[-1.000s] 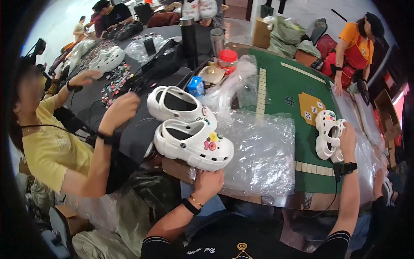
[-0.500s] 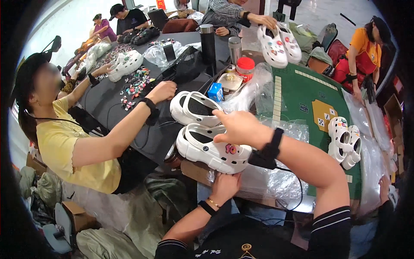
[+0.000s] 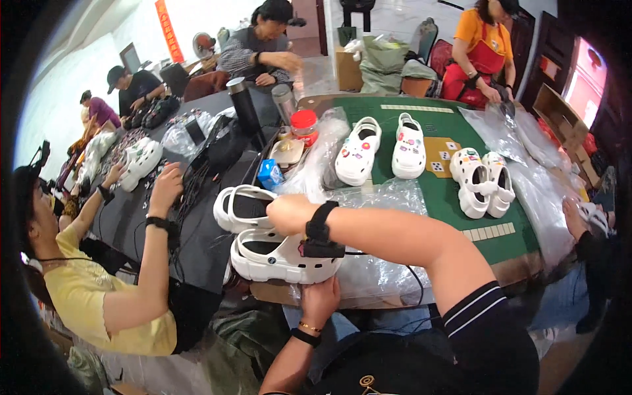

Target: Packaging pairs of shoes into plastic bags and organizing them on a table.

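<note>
Two white clogs lie side by side at the table's near edge, their heel straps toward the left. Beneath the near clog (image 3: 283, 265), my left hand (image 3: 320, 296) grips its lower side from below. My right hand (image 3: 289, 214) is bent over the pair, against the far clog (image 3: 242, 205); its fingers are turned away and hidden. The right wrist and its black strap cover most of a pink charm on the near clog. Beyond my right forearm, one white clog (image 3: 359, 151) and another white clog (image 3: 409, 148), both with colourful charms, stand apart on the green table top (image 3: 388, 112).
Another charm-decorated white pair (image 3: 484, 181) stands at right beside clear plastic bags (image 3: 533, 197). A red-lidded jar (image 3: 304, 125), blue box (image 3: 270, 174) and black flask (image 3: 245, 112) stand beyond my hands. A co-worker in yellow (image 3: 108, 289) sits close at left, holding a white clog.
The view has swung to the right. A co-worker's hand has let go of two charmed clogs, now on the green top. My right hand has turned, hiding its fingers; my left stays under the near clog.
</note>
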Tool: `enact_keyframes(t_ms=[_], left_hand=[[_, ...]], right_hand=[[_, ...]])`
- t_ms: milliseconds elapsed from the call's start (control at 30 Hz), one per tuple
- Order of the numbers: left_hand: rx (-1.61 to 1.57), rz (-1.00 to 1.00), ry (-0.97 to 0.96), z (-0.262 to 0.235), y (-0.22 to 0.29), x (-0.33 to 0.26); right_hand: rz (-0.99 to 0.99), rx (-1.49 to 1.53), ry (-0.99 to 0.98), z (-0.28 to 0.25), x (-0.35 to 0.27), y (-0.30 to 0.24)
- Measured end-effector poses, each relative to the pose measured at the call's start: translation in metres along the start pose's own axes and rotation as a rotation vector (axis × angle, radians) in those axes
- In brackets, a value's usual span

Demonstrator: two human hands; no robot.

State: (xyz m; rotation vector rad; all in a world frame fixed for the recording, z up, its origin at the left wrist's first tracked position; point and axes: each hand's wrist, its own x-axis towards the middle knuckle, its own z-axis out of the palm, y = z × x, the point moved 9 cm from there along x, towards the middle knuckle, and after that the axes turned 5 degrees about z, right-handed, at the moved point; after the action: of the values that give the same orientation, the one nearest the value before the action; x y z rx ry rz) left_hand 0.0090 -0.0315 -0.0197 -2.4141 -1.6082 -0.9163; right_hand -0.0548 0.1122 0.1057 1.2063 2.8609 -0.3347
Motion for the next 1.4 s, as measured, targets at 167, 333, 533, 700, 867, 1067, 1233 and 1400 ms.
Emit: enact_keyframes(t_ms=[167,333,533,700,867,1067,1233,1400], left_hand=[[-0.01,-0.039,-0.016,0.01,-0.009,-0.004],[-0.21,-0.24,-0.116,0.01,-0.017,-0.008],[-0.105,-0.069,-0.037,0.008,-0.013,-0.011],[-0.055,-0.07,-0.02,-0.004,0.002,0.007],[-0.084,-0.094,-0.048,-0.003,0.0,0.005],[-0.117,-0.111,-0.167,-0.008,0.001,0.01],[-0.589,-0.301,-0.016,-0.022,0.021,0.028],[-0.834,-0.458,-0.029,0.012,0.038,0.048]], right_hand=[[-0.098,-0.072,0.094,-0.023,-0.024,-0.005],[-0.293,-0.337,0.201,-0.074,-0.082,0.014],[-0.358,-0.556,0.186,-0.079,-0.15,0.057],[-0.371,-0.56,0.09,0.008,-0.183,0.108],[-0.18,-0.253,0.357,-0.007,-0.22,0.128],[0.504,0.142,0.473,-0.02,-0.266,0.216],[0.752,0.315,0.344,0.02,-0.271,0.253],[0.822,0.282,0.238,0.049,-0.261,0.298]])
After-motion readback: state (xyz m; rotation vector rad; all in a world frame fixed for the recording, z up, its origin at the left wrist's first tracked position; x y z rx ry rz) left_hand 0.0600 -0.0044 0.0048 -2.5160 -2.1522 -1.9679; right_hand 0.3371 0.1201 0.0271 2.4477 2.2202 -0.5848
